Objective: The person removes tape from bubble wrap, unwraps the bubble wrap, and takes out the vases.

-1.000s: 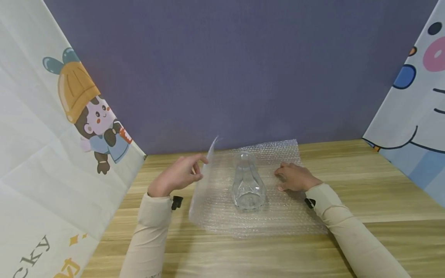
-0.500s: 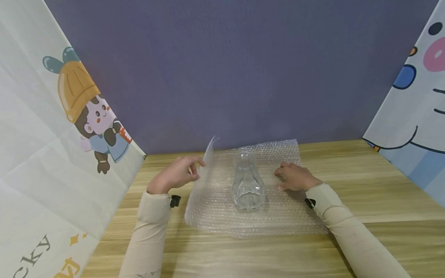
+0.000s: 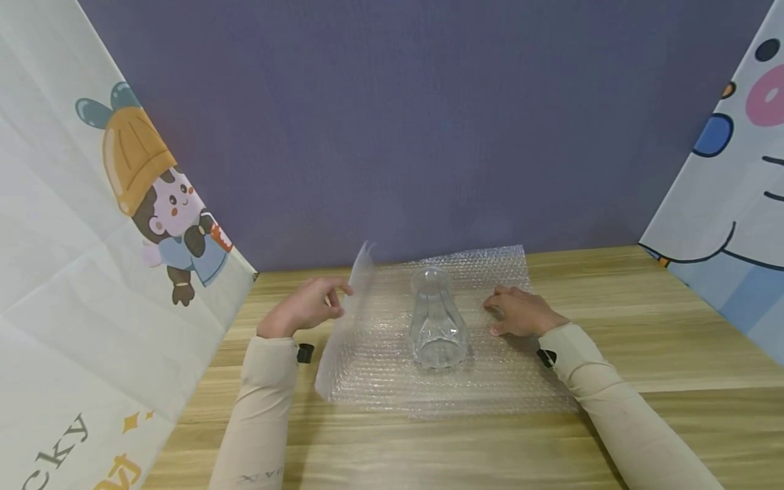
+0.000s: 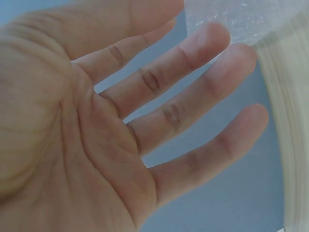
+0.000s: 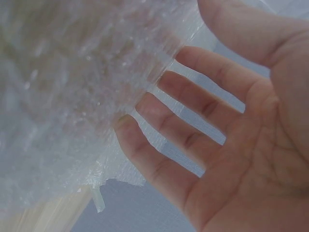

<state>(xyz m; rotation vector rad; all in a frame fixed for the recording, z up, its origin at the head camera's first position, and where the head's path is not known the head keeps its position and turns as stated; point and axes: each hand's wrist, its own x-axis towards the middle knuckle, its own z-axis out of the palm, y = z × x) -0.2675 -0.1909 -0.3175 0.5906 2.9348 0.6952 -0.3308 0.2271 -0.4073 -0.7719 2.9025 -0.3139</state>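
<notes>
In the head view, a clear glass vase (image 3: 438, 333) is on the middle of a sheet of bubble wrap (image 3: 398, 391), its narrow neck at the far end and its wide base nearer me. My left hand (image 3: 306, 307) pinches the raised left edge of the wrap between thumb and index finger. The left wrist view shows its other fingers (image 4: 193, 113) spread out, with a strip of bubble wrap (image 4: 222, 19) beyond. To the right of the vase, my right hand (image 3: 519, 313) rests on the wrap. Its nearly straight fingertips (image 5: 128, 125) touch the sheet in the right wrist view.
The wrap lies on a wood-grain table (image 3: 380, 456) backed by a dark blue-grey panel (image 3: 429, 122). White printed sheets stand at both sides, one with a cartoon figure (image 3: 171, 197) on the left.
My left hand has moved slightly left, drawing the wrap's raised edge outward, away from the vase. The right hand and the vase stay where they were.
</notes>
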